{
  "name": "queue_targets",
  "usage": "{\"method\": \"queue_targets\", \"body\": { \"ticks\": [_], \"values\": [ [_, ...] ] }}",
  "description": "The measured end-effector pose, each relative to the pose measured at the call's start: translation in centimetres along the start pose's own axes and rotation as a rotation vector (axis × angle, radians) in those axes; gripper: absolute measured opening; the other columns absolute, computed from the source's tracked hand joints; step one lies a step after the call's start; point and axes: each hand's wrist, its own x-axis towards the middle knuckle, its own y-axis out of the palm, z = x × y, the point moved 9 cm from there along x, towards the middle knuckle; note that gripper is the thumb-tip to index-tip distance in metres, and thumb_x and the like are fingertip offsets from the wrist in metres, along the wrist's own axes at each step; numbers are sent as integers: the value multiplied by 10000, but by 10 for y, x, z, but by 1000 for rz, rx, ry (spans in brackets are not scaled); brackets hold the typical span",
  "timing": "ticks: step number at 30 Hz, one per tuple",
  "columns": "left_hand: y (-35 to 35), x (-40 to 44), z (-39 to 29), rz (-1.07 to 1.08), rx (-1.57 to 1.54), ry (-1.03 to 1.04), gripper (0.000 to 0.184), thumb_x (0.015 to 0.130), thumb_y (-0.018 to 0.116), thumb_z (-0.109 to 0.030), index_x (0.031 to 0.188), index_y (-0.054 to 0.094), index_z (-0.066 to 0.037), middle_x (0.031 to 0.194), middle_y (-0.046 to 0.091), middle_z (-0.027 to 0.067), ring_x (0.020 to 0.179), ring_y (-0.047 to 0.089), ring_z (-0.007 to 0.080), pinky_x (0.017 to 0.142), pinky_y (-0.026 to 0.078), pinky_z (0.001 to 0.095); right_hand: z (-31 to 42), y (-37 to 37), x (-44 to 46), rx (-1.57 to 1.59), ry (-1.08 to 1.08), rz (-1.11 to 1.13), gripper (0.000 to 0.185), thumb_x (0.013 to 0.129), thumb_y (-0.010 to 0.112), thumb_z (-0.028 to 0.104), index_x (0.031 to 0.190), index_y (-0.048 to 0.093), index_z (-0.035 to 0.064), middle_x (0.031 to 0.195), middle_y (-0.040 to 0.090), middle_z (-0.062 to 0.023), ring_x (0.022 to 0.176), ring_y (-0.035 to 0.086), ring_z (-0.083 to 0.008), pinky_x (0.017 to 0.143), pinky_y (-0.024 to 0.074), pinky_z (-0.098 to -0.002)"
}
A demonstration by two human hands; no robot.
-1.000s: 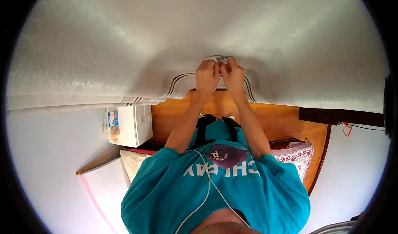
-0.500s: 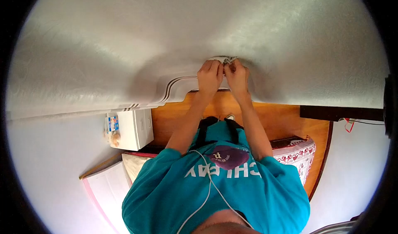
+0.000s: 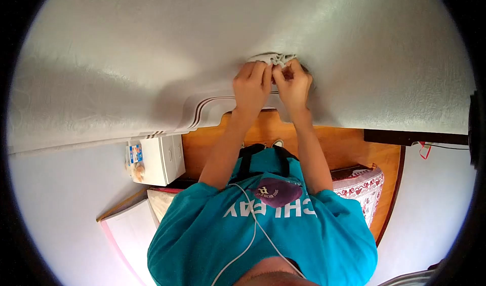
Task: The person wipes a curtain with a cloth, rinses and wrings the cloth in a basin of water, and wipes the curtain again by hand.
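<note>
A large pale, sheen-surfaced cloth (image 3: 152, 38) with a faint pattern fills the upper view. Dark stripes run along its near border, which curves up around my hands. Side by side near the middle, my left hand (image 3: 250, 86) and my right hand (image 3: 294, 86) pinch a crumpled, whitish bunch of fabric (image 3: 273, 58). Both sets of fingers are closed, with the thumbs close together. Folds stick out beyond the fingertips. I cannot tell whether the bunch is part of the large cloth or a separate piece. A dark gap shows beneath my right fingers.
Wooden floor (image 3: 207, 144) lies below the cloth's border. A white cabinet (image 3: 164, 159) with packages (image 3: 135, 154) on it stands at left. At right are a dark ledge (image 3: 390, 136), a hanging red loop (image 3: 425, 151) and a red-and-white patterned cloth (image 3: 362, 190).
Both hands have moved slightly farther forward and a little apart. More of the crumpled fabric shows beyond the fingertips, and its folds look more spread.
</note>
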Motion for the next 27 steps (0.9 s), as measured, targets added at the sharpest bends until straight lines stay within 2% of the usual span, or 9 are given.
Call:
{"method": "queue_targets", "body": {
  "ticks": [3,5,8,12,14,16,18,22,27],
  "values": [
    [28,-35,24,73,3,-29,124,840,688,-61,787,583,-23,746,629,139,656,602,316,554,470,393,-38,6,-18,-55,122,73,125,850,661,73,856,585,-26,680,650,-168,568,630,-258,563,503,-348],
    [43,-59,36,119,4,-47,119,835,689,-58,792,584,-23,755,632,141,667,605,320,557,471,399,-68,11,-30,-72,107,91,123,857,658,74,858,583,-24,691,650,-168,573,631,-258,563,500,-348],
    [52,-63,36,176,19,-95,111,837,686,-59,792,592,-21,746,630,144,660,606,321,569,478,402,-52,-3,-35,-99,17,48,132,872,653,88,857,579,-19,699,648,-162,579,629,-260,563,496,-356],
    [17,-2,-46,60,-118,13,95,831,664,-55,784,597,-8,744,627,146,668,609,327,586,495,403,24,-56,-17,-115,-25,-89,155,889,652,117,845,574,-9,690,637,-157,594,630,-295,582,497,-388],
    [23,9,-62,5,-187,61,83,845,663,-68,800,616,-16,749,638,148,652,613,330,592,488,403,25,-70,-3,-91,-101,-147,147,891,646,116,842,575,-3,684,634,-158,595,633,-319,579,498,-401],
    [45,18,-62,53,-80,39,90,855,660,-90,802,621,-29,759,650,142,654,623,312,586,488,393,19,-80,12,-242,-115,-191,150,893,642,120,840,574,-3,693,646,-162,590,646,-320,563,503,-392],
    [52,8,-61,16,-5,77,97,860,659,-116,808,628,-40,753,655,138,660,632,301,587,495,389,0,-78,12,-232,-137,-177,153,902,626,117,837,573,-11,697,654,-170,594,648,-325,574,510,-404],
    [94,-43,-19,216,23,-101,104,854,659,-126,825,626,-33,766,654,143,682,636,324,609,510,399,-55,-63,-6,-102,65,-21,158,912,603,97,834,563,-35,667,628,-175,572,605,-357,613,509,-422],
    [110,-69,-6,184,45,-95,104,866,632,-92,802,604,-14,751,635,147,700,624,339,594,511,413,-104,-54,-18,-185,149,83,124,905,613,75,862,561,-30,685,638,-175,618,637,-299,616,513,-407]
  ]
}}
